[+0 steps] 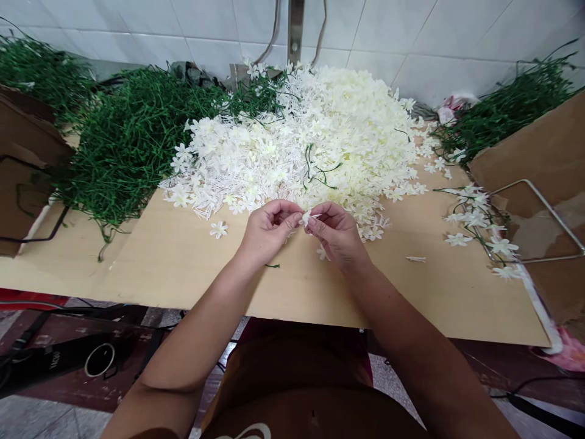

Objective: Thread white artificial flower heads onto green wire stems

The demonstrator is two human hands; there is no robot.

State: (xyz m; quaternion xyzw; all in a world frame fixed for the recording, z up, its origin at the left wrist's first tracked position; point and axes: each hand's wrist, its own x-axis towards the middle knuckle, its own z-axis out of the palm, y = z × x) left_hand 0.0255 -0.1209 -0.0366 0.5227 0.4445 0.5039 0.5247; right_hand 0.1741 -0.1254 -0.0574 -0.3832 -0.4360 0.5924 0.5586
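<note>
Over the front of the table, my left hand (pixel 270 230) and my right hand (pixel 339 236) meet fingertip to fingertip. Both are closed in a pinch on a small white artificial flower (pixel 308 217), partly covered by the fingers. Just beyond them rises a large heap of white and cream artificial flowers (pixel 356 134). A few thin green stems (pixel 320 171) lie on its front slope. One loose flower (pixel 219 230) rests left of my left hand, and a short green stem piece (pixel 273 266) lies below it. Another loose flower (pixel 323 252) is partly behind my right hand.
A big pile of green plastic stems (pixel 123 140) stands to the left, with more stems (pixel 507 110) at the right back. Flowered sprays (pixel 475 213) lie at the right, beside a cardboard box (pixel 539 183). Another cardboard box (pixel 27 171) borders the left. A tiled wall (pixel 411 36) closes the back.
</note>
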